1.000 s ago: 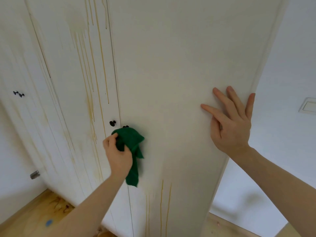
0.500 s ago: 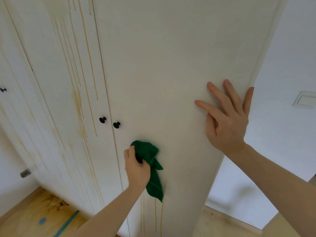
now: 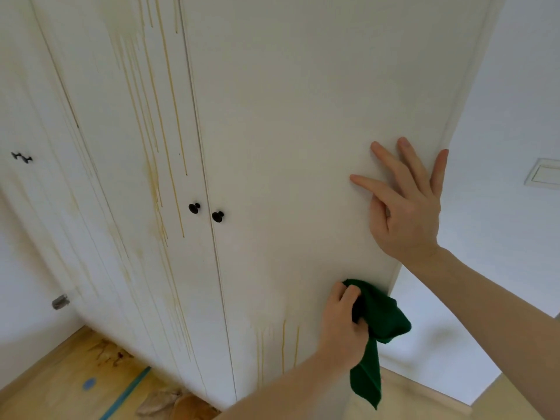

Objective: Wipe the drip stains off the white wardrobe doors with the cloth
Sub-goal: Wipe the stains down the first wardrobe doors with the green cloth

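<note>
Two black knobs (image 3: 206, 212), streaked wardrobe doors (image 3: 272, 116), wall switch (image 3: 544, 174)

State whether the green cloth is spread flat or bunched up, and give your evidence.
Bunched. The left hand grips the green cloth in a wad against the wardrobe door, and a loose tail hangs down below the fist.

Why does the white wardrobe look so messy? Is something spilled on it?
Yes. Yellow-brown drip stains run down the left door, and a few short streaks remain low on the right door beside the green cloth. Brownish splotches also mark the wooden floor below.
</note>
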